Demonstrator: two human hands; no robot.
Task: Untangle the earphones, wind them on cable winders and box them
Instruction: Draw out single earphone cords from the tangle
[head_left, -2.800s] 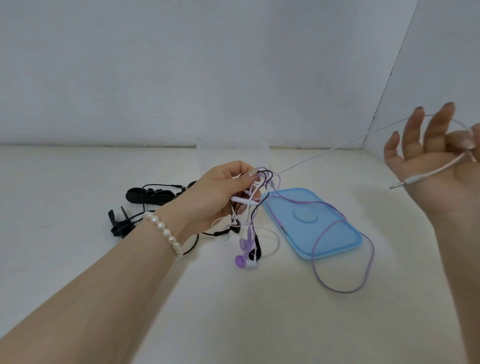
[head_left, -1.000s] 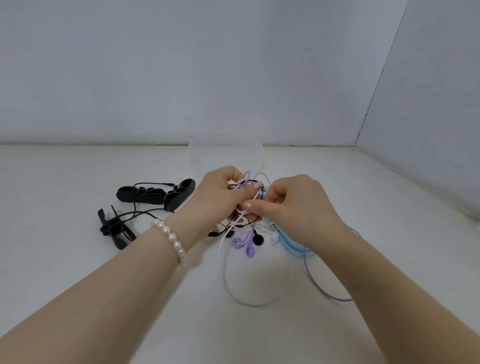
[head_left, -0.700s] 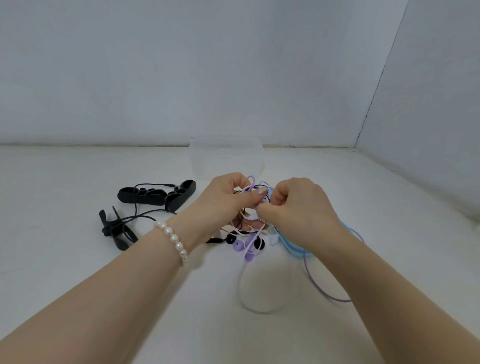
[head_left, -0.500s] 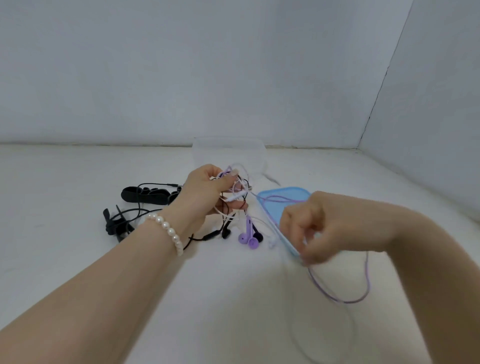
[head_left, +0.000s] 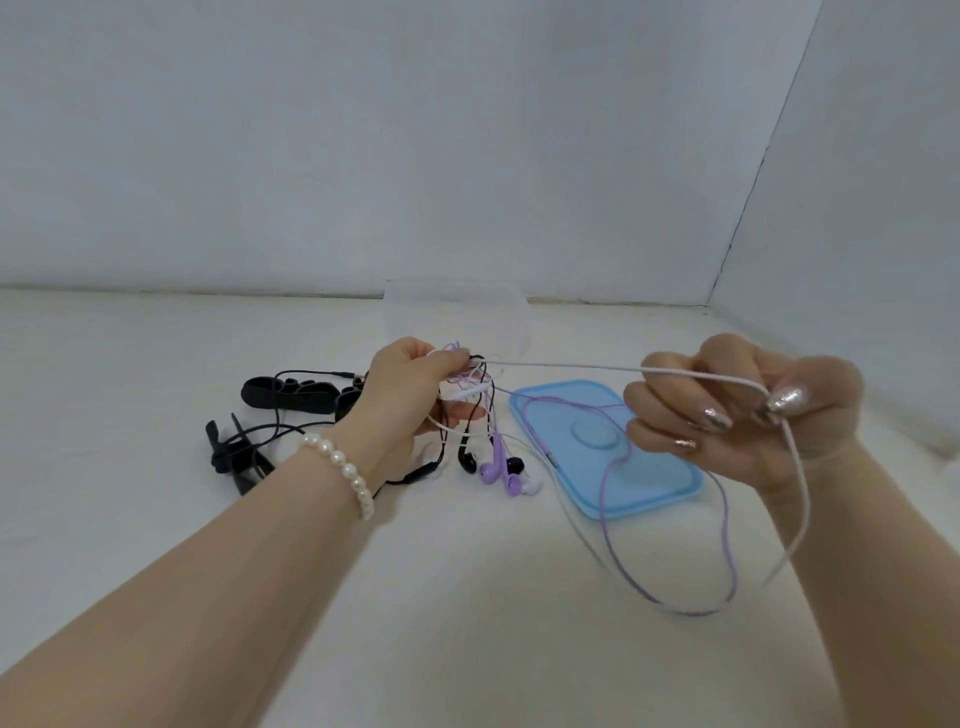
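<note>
From the head view, the left hand (head_left: 410, 395) is raised above the white surface (head_left: 415, 597), its arm reaching in from the lower left with a pearl bracelet (head_left: 340, 470) at the wrist. Its fingers are curled round the tangle of earphones (head_left: 470, 382), a knot of white, purple and black cords, and its grip holds that knot. Black, purple and white earbuds (head_left: 501, 467) hang from it down to the surface.

The right hand (head_left: 737, 415) is held up at the right, palm toward the camera, fingers bent. Its grip pinches the white cable (head_left: 571, 366) between thumb and forefinger; the cable runs taut from the knot to this hand, then droops in a loop below the wrist.

A purple cable (head_left: 610, 499) trails across the blue lid (head_left: 649, 478), which lies flat just right of the earbuds. A clear box (head_left: 457, 312) stands behind the left hand. Black cable winders (head_left: 291, 395) lie to the left.
</note>
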